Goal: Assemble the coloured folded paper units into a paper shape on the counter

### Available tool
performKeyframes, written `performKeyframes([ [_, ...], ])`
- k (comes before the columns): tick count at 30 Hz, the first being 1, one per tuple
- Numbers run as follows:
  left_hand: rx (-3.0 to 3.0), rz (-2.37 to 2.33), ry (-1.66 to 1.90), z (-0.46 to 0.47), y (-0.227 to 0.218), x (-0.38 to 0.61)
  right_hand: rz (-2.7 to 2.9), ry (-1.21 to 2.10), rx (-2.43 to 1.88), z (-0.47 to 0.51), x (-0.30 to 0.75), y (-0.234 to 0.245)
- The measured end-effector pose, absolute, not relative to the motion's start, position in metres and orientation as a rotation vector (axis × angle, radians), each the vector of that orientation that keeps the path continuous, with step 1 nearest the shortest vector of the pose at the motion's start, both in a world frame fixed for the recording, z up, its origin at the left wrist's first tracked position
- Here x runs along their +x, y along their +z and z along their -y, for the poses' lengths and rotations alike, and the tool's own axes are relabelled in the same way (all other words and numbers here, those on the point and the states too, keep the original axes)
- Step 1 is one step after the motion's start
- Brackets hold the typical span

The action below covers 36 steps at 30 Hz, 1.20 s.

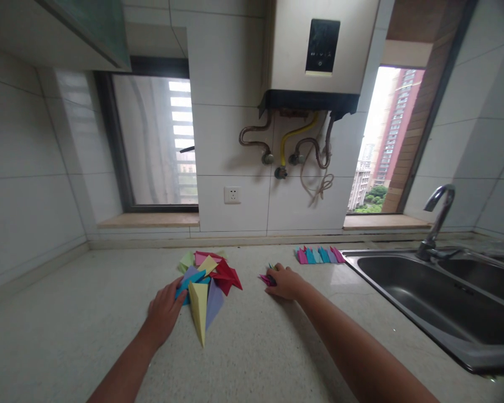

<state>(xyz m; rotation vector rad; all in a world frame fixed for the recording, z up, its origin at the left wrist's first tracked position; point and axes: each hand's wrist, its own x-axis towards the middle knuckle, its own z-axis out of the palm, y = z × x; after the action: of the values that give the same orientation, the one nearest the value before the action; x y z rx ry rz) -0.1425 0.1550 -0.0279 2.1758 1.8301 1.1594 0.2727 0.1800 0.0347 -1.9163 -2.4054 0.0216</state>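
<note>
A heap of folded paper planes in several colours lies on the counter left of centre, among them a yellow paper plane (198, 308), a purple one (214, 302) and a red one (227, 276). My left hand (166, 310) is at the heap's near left side, its fingers closed at the edge of a blue paper plane (193, 281). To the right, my right hand (284, 281) is closed over small folded papers (264, 279); pink and green tips poke out, and the rest is hidden under the fingers. Near the wall stands a row of small pink, blue and purple folded papers (319, 256).
A steel sink (407, 296) with a tap (439, 218) is set into the counter (243, 358) at the right. Above hangs a water heater (289, 50) with hoses beneath. A wall socket (232, 195) and two windows are behind the counter.
</note>
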Motion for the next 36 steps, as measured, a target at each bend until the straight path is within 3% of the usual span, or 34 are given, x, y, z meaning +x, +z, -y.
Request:
performKeyframes([
  [8, 2.159, -1.832, 1.168, -0.153, -0.024, -0.140, 2.458, 0.043, -1.810, -0.188, 0.281, 0.035],
  [16, 2.168, -1.821, 1.235, -0.157, -0.029, -0.141, 2.094, 0.226, -1.664, -0.197, 0.280, 0.042],
  [24, 2.204, -1.775, 1.258, -0.160, -0.028, -0.143, 2.077, 0.472, -1.141, -0.211, 0.181, 0.090],
  [36, 2.192, -1.751, 1.296, -0.163, -0.032, -0.147, 1.909, 0.890, -1.139, -0.254, 0.101, 0.119],
])
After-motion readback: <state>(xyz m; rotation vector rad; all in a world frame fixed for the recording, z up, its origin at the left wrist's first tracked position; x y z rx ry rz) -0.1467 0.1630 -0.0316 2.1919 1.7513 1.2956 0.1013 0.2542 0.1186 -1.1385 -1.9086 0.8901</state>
